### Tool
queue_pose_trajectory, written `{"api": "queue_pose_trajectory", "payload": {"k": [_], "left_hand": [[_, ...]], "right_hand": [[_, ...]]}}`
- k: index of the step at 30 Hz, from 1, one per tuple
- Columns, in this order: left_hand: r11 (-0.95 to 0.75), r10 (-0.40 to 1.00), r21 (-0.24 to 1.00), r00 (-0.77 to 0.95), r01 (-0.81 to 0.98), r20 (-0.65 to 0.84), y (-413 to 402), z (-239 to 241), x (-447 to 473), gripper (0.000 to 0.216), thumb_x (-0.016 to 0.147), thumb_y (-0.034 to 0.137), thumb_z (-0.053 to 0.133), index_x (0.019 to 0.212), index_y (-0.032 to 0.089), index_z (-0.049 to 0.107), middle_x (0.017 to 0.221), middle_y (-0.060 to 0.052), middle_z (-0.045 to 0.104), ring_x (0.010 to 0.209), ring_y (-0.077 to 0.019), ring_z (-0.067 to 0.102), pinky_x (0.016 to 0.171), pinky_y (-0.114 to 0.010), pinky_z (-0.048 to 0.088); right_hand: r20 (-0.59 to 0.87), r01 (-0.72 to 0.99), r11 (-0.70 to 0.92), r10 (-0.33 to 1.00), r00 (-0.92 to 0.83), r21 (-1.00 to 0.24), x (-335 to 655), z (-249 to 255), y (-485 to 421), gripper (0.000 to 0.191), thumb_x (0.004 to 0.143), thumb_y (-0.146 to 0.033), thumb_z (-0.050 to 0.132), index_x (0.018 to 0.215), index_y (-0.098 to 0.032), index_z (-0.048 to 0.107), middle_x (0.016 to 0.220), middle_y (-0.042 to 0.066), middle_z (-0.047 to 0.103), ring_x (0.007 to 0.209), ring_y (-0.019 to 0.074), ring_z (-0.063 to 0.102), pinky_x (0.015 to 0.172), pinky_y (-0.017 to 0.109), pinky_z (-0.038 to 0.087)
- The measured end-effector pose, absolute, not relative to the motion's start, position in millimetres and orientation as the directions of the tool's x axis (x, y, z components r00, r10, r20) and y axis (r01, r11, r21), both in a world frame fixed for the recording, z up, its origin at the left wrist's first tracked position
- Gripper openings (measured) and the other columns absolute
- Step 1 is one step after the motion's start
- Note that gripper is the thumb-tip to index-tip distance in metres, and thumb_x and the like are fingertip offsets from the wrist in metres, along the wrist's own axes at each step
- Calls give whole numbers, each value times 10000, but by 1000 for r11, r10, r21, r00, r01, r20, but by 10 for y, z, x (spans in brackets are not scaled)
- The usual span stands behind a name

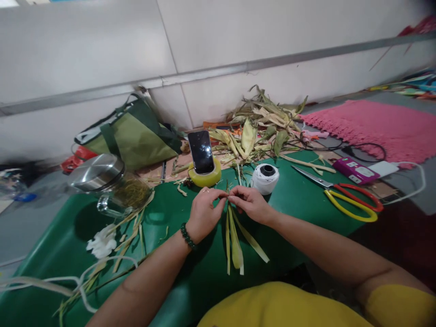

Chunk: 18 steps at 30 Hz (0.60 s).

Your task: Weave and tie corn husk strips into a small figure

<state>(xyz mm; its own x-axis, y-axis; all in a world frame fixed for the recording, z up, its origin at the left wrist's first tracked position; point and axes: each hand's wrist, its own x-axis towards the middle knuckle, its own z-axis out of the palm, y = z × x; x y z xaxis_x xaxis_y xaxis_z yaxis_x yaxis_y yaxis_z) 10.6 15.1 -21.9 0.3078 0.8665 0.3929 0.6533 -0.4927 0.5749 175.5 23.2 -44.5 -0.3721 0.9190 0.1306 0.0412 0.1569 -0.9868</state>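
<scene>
Several pale green corn husk strips (235,247) hang down between my hands, fanned out over the green table cover (190,277). Thumb and fingers of my left hand (205,212) pinch the strips at their upper end; a ring and a dark bead bracelet are on that arm. My right hand (251,205) pinches the same end, its fingertips almost touching the left ones. Whether thread is between the fingers is too small to tell. A white thread spool (264,180) stands just beyond my right hand. Behind my left hand, a phone (200,152) leans upright in a yellow tape roll (206,176).
Scissors (337,193) with red and yellow handles lie at right, near a purple power bank (357,170). A glass jar (126,193) with a metal lid lies tilted at left, by crumpled tissue (102,241). Dried husks (262,120) are heaped behind, beside a green bag (132,131).
</scene>
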Motion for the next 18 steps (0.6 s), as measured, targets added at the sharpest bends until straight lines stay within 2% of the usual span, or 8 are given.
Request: {"api": "queue_pose_trajectory", "payload": {"k": [5, 8, 13, 18], "left_hand": [[-187, 954, 877, 294, 442, 55, 225, -180, 86, 191, 803, 291, 538, 694, 161, 625, 688, -20, 643, 669, -156, 543, 660, -277, 413], [-5, 935, 960, 341, 281, -95, 247, -151, 80, 237, 781, 364, 548, 673, 158, 597, 620, 12, 551, 600, -121, 453, 599, -251, 372], [74, 926, 977, 349, 200, -142, 226, -102, 78, 316, 768, 447, 549, 635, 162, 578, 607, 21, 480, 605, -111, 416, 596, -248, 349], [-51, 938, 946, 340, 319, -64, 253, -118, 45, 243, 706, 386, 652, 651, 154, 605, 623, 4, 561, 611, -124, 482, 624, -263, 385]], "right_hand": [[138, 78, 176, 925, -353, -981, 1754, -443, 242, 288, 807, -443, 573, 727, -173, 513, 575, -58, 441, 429, 61, 428, 430, 211, 332], [132, 93, 175, 927, -352, -980, 1753, -441, 245, 295, 810, -448, 571, 724, -172, 516, 566, -57, 448, 425, 62, 426, 431, 213, 332], [120, 76, 158, 924, -362, -985, 1758, -465, 248, 300, 804, -457, 580, 733, -173, 515, 589, -54, 460, 433, 61, 443, 429, 206, 345], [135, 84, 176, 923, -359, -981, 1765, -470, 246, 276, 808, -430, 578, 727, -177, 503, 555, -65, 438, 422, 60, 432, 422, 202, 331]]}}
